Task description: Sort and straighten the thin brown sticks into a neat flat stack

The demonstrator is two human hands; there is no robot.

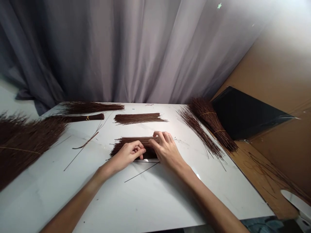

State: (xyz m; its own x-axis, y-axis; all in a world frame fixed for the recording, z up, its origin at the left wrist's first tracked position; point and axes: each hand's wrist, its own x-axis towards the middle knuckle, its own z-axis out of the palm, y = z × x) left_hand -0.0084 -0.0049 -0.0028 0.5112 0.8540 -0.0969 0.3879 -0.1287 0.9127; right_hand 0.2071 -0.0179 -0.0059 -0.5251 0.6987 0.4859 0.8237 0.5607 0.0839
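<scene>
In front of me a flat layer of thin dark brown twigs (119,144) lies crosswise on the white table. My left hand (128,152) is over its left part, fingers curled in and thumb pressed against them; anything pinched there is too small to make out. Over the right part, my right hand (167,149) arches with its fingers bent and thumb apart from them, and I see nothing held. Both hands hide some of the twigs. A loose single twig (141,172) slants just below the layer, near the right wrist.
Behind lies a second cut twig bundle (139,118). Long brushy bundles stand at left (24,142) and back left (94,107). A tied bundle (213,123) and a loose one (201,132) lie at right. Beyond the white table (116,207) hangs a grey curtain (136,48).
</scene>
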